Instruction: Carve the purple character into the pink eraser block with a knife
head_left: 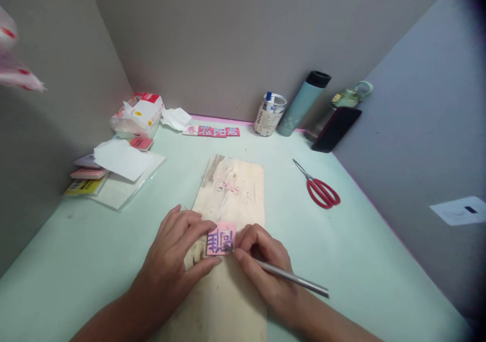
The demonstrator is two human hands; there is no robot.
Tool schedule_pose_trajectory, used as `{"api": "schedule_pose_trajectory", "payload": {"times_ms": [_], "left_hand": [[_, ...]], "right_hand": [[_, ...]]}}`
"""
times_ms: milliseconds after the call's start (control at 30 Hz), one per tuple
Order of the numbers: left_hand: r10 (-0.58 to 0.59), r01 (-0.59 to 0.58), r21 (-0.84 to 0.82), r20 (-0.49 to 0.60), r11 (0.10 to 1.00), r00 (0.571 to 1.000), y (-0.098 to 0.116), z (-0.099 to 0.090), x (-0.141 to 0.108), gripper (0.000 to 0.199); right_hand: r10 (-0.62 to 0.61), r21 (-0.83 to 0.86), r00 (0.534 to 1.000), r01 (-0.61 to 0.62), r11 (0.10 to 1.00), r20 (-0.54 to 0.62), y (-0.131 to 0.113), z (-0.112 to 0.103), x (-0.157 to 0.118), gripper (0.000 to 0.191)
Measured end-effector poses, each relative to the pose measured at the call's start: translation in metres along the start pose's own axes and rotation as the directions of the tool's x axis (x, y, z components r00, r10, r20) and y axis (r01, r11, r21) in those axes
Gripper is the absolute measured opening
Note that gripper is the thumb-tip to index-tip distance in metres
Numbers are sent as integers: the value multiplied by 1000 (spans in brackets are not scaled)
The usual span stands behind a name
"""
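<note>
A small pink square, marked with purple strokes like a written character, lies on the wooden board. My left hand steadies it, the index finger at its upper left corner and the thumb at its lower edge. Between the fingers of my right hand is a slim silver craft knife, gripped like a pen. Its tip meets the lower right part of the pink square; the fine blade is hard to make out. Thin pink and white shavings are scattered farther up the board.
Red-handled scissors lie to the right. Along the back stand a tin of pens, a teal bottle, a green-lidded bottle and a leaning phone. Carved pink pieces, a tissue pack and papers sit farther left.
</note>
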State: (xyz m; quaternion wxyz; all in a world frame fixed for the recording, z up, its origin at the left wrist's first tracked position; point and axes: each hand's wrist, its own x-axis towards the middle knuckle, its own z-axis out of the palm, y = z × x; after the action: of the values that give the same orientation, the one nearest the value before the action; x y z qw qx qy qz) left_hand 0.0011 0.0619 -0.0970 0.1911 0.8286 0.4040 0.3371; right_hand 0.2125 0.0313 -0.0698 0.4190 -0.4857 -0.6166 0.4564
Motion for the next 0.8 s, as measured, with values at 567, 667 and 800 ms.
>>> {"api": "schedule_pose_trajectory", "payload": {"times_ms": [567, 667, 800], "left_hand": [[56, -55, 90, -13, 994, 998, 19, 0, 12, 20], [88, -87, 134, 1, 987, 996, 21, 2, 14, 21], [123, -120, 145, -9, 982, 992, 19, 8, 15, 22]], "right_hand": [[17, 15, 997, -15, 1000, -78, 1, 2, 1, 21], [6, 25, 995, -3, 1000, -102, 1, 2, 1, 22], [22, 29, 991, -18, 999, -130, 3, 1, 2, 22]]}}
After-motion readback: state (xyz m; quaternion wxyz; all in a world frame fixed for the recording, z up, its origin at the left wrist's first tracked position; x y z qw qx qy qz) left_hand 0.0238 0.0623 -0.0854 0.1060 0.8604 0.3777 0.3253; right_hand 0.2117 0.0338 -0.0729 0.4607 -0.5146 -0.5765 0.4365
